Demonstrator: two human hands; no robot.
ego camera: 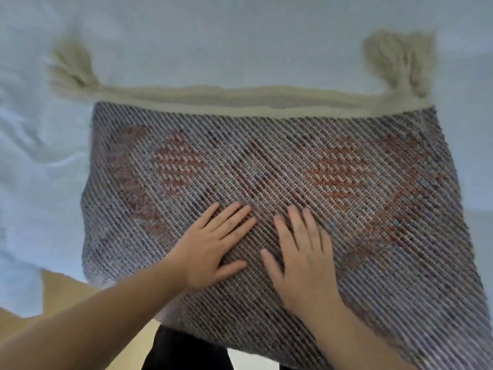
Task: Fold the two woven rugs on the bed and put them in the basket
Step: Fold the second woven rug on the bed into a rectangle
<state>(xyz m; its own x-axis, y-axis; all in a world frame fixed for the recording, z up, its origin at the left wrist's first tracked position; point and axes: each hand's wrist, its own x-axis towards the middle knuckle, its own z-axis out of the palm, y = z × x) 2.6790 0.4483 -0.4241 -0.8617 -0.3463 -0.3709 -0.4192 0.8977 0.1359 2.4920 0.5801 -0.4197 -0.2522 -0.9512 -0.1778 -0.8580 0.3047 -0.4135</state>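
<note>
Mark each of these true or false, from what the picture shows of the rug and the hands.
1. Both hands lie flat on the woven rug. True: left hand and right hand.
2. The left hand grips a tassel. False: the tassels lie untouched at the far corners.
3. The rug lies on the pale bed sheet. True.
4. A basket sits beside the rug. False: none is visible.

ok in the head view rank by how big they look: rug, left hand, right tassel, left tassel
1. rug, by far the largest
2. left hand
3. right tassel
4. left tassel
The hand is nearer the camera, so its lead over the tassels is unsure.
</note>
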